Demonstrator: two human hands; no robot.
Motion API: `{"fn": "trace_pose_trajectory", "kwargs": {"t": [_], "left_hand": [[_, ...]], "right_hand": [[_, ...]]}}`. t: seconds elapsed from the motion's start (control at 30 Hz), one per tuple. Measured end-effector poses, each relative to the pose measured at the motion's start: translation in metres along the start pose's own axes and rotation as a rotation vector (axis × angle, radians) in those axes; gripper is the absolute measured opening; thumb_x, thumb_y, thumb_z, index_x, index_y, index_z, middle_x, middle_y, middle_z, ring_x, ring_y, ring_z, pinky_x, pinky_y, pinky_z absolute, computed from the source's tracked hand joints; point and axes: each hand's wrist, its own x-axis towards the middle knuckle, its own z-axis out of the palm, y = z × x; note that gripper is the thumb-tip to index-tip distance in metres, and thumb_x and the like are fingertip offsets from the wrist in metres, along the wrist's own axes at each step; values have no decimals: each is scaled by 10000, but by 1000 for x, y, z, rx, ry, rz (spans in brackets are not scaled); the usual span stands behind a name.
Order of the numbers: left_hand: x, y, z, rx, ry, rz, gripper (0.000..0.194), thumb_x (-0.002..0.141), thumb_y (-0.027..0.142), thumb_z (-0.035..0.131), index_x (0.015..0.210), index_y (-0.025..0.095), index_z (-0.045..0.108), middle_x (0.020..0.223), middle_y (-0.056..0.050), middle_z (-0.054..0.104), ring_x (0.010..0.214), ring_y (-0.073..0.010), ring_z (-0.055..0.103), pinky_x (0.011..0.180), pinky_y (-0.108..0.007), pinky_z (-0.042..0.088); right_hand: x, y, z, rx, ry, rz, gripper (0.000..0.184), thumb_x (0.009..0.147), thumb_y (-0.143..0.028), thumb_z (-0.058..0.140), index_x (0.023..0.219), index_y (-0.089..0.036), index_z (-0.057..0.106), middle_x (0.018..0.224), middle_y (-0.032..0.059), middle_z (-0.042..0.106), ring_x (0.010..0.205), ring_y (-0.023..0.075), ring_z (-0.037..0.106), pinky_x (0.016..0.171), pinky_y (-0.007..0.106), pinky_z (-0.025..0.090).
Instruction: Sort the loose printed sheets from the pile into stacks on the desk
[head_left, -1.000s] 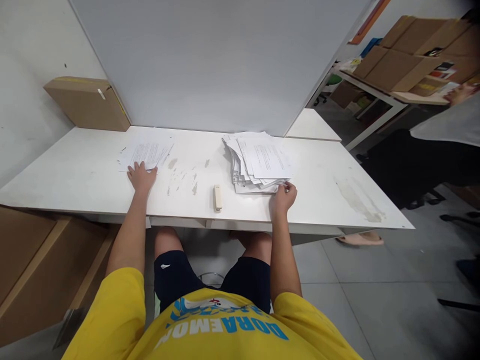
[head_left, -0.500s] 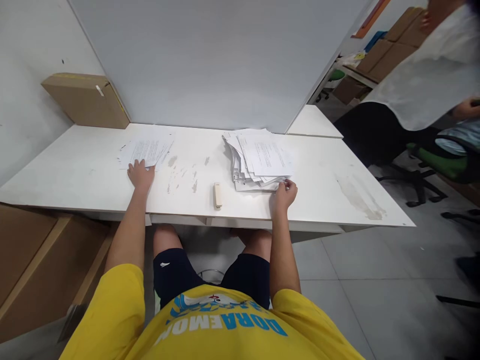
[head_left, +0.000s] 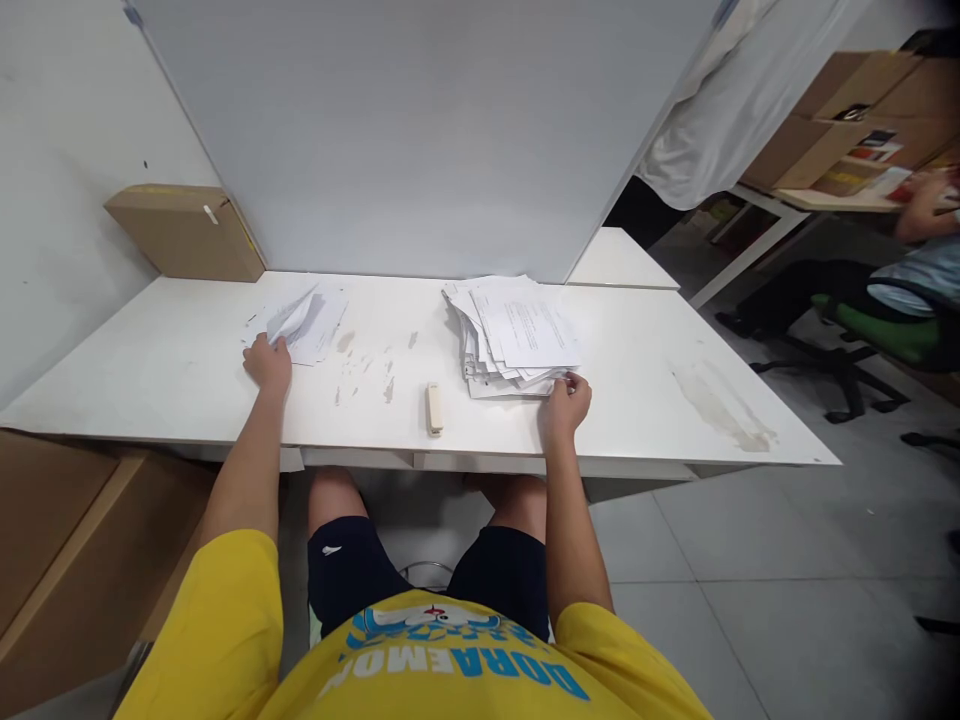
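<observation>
On the left of the white desk, my left hand (head_left: 268, 362) is closed on the near edge of a paper sheet (head_left: 298, 318), which bends up off a small pile of papers (head_left: 322, 335). At the centre right lies a thick, uneven paper stack (head_left: 521, 330) with printed sheets on top. My right hand (head_left: 568, 402) pinches the near right corner of that stack; how many sheets are between the fingers is hidden. Between the two piles, a cream stapler (head_left: 434, 409) lies near the desk's front edge, touched by neither hand.
A tall grey panel (head_left: 420, 140) stands along the back of the white desk (head_left: 375, 430). A cardboard box (head_left: 184, 232) sits at the back left corner, and open cartons (head_left: 82, 540) are below left. Another person sits on a green chair (head_left: 874, 325) at far right.
My left hand has moved slightly left and lifted the near edge of a sheet, which now curls up. My right hand stays at the stack's corner. The head view has shifted a little.
</observation>
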Motion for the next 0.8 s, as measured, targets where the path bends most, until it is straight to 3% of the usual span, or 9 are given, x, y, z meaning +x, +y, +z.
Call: {"fn": "trace_pose_trajectory", "kwargs": {"t": [0.1,0.23,0.53,0.63,0.8], "left_hand": [[4,-7,4,-45,20,-49,391,906,304,421,1204,127,601,1161,-210,653,1132,-386,561,952,-546,444],[5,-11,7,-98,65,-11,357,883,261,447,1170,148,627,1140,-169,666,1109,-342,583,958,-511,458],[-15,-6,-1,-115,235,130,252,939,345,438,888,175,617,989,-147,641,1038,-323,576,915,-501,474],[-21,-4,-2,-66,170,211,246,923,393,487,812,195,583,915,-134,629,995,-323,570,889,-491,462],[-30,1,1,11,-93,500,297,874,487,568,832,199,624,940,-119,649,1028,-316,554,917,-448,431]], "right_hand": [[0,0,0,-6,0,7,275,783,-251,507,1029,-184,611,1013,53,548,957,206,532,978,377,405],[2,3,0,-13,3,2,274,783,-257,505,1028,-193,609,1015,50,550,954,205,532,975,382,406],[3,9,-1,5,14,-31,280,787,-258,498,1029,-180,616,1021,59,555,947,198,525,965,376,412],[2,9,-2,20,6,-26,266,800,-262,492,1025,-184,610,1024,59,557,944,195,523,960,371,417],[1,7,-3,37,-3,-16,264,799,-252,493,1024,-175,607,1009,58,558,944,192,527,962,363,417]]}}
